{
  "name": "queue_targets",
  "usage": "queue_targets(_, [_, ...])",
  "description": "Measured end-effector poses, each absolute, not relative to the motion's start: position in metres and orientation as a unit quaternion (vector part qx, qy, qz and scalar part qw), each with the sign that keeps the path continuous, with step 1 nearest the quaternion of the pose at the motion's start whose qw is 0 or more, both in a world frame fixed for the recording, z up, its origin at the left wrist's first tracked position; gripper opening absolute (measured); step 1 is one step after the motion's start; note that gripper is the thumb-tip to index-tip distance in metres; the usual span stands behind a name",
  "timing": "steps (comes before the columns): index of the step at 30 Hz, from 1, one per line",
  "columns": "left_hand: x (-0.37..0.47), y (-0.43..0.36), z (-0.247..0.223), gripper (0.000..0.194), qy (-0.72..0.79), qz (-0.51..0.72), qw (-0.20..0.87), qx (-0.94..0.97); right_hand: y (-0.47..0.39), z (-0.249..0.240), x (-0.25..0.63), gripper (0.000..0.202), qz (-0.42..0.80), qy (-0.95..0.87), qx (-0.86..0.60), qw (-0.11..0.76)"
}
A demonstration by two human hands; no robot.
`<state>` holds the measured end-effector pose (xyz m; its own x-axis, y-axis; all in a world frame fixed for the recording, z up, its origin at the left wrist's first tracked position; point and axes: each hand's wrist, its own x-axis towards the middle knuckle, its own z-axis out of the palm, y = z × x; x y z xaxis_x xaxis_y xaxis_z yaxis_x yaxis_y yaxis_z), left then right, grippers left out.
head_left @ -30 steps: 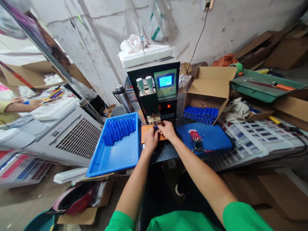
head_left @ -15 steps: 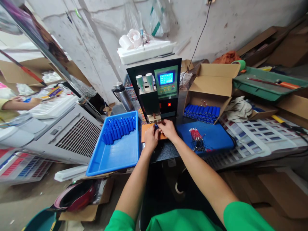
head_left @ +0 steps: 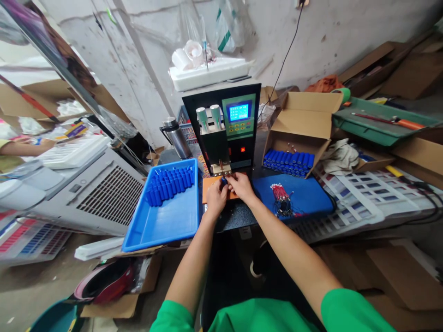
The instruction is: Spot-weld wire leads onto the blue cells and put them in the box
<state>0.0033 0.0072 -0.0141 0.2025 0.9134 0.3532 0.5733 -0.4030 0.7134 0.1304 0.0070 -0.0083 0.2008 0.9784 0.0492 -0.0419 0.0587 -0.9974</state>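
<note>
A blue cylindrical battery cell [head_left: 224, 181] is held upright under the electrode pins of a spot welder [head_left: 222, 152]. My left hand [head_left: 216, 194] is closed around it from the left. My right hand [head_left: 241, 185] reaches in from the right, its thumb and forefinger pinched together beside the cell's top; what they grip is too small to make out. Under both hands lies an orange board [head_left: 209, 185]. To the right, red and black wire leads [head_left: 283, 199] rest in a bundle on a blue mat [head_left: 306, 193].
Left stands a blue tray [head_left: 161, 230] with rows of blue cells. An open cardboard box [head_left: 302, 117] at the right holds more cells. A steel flask [head_left: 178, 140] stands beside the welder, whose screen [head_left: 239, 111] is lit. At far left shows another person's arm [head_left: 26, 147].
Both hands stay at the welder pins. The cell's top shows a little more between my fingers, and the view has shifted slightly.
</note>
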Motion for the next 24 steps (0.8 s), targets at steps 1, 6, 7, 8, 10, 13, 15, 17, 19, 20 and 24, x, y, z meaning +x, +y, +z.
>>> queue_targets(1, [0.003,0.008,-0.014,0.013,0.498,0.387,0.228,0.742,0.005,-0.009,0.131,0.029,0.441,-0.453,-0.523,0.572])
queue_targets(6, [0.003,0.008,-0.015,0.014,0.501,0.392,0.237,0.734,-0.009,-0.007,0.131,0.021,0.399,-0.487,-0.532,0.566])
queue_targets(7, [0.003,0.007,-0.016,0.014,0.505,0.393,0.23,0.734,-0.013,-0.005,0.132,0.02,0.383,-0.497,-0.54,0.561])
queue_targets(8, [0.003,0.007,-0.018,0.013,0.507,0.395,0.222,0.734,-0.016,-0.003,0.132,0.019,0.363,-0.51,-0.55,0.552])
queue_targets(10, [0.003,0.006,-0.021,0.013,0.504,0.4,0.204,0.737,-0.022,0.002,0.131,0.017,0.314,-0.542,-0.573,0.529])
queue_targets(13, [0.003,0.004,-0.023,0.012,0.5,0.403,0.165,0.748,-0.028,0.01,0.129,0.022,0.239,-0.586,-0.6,0.49])
queue_targets(15, [0.003,0.003,-0.023,0.013,0.489,0.4,0.147,0.761,-0.03,0.015,0.127,0.025,0.201,-0.6,-0.618,0.467])
queue_targets(17, [0.001,0.004,-0.021,0.018,0.465,0.403,0.149,0.774,-0.029,0.018,0.128,0.027,0.184,-0.604,-0.63,0.451])
queue_targets(19, [0.0,0.007,-0.02,0.031,0.449,0.417,0.154,0.775,-0.026,0.019,0.136,0.027,0.18,-0.599,-0.634,0.454])
queue_targets(20, [-0.001,0.008,-0.019,0.035,0.45,0.42,0.156,0.772,-0.024,0.018,0.144,0.027,0.174,-0.596,-0.633,0.462])
queue_targets(24, [-0.003,0.014,-0.018,0.035,0.46,0.409,0.149,0.774,-0.021,0.013,0.203,0.027,0.07,-0.572,-0.646,0.5])
